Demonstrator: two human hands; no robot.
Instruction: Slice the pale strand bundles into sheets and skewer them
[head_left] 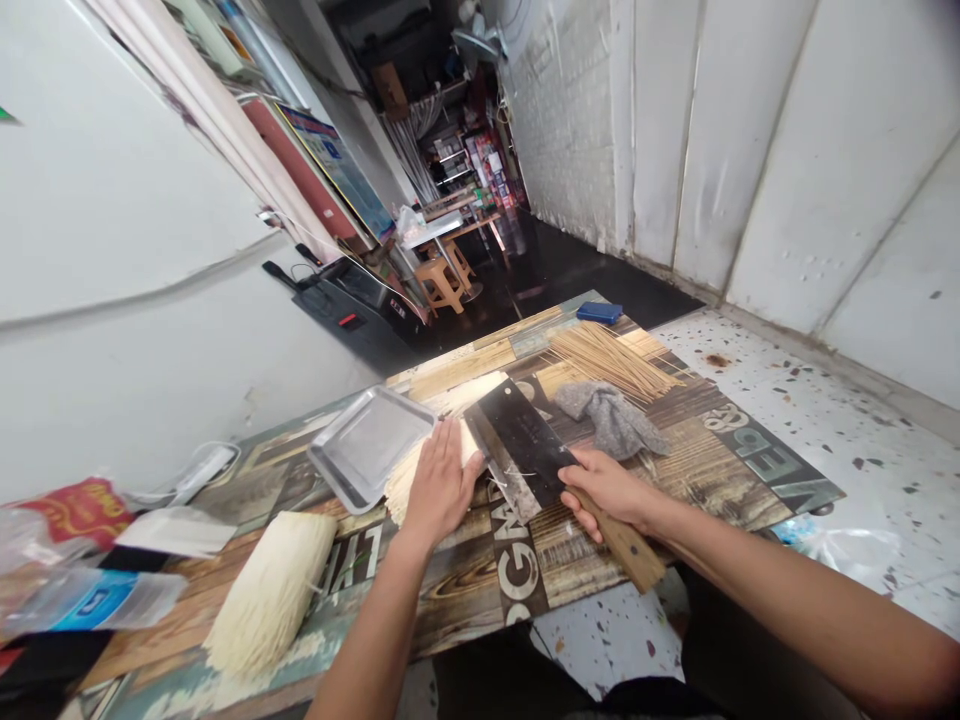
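My right hand (606, 488) is closed round the wooden handle of a dark cleaver (517, 440), whose blade lies on the printed wooden board (720, 450). My left hand (441, 482) lies flat, fingers stretched out, on a bundle of pale thin sticks (431, 455) just left of the blade. The blade's edge meets this bundle beside my fingertips. A second, thicker bundle of pale sticks (271, 590) lies further left on the board.
A metal tray (369, 445) sits behind my left hand. A grey cloth (611, 415), a fan of bamboo skewers (611, 360) and a blue block (598, 312) lie at the back. Plastic bags and packets (82, 590) crowd the left end. Speckled floor (787, 390) lies to the right.
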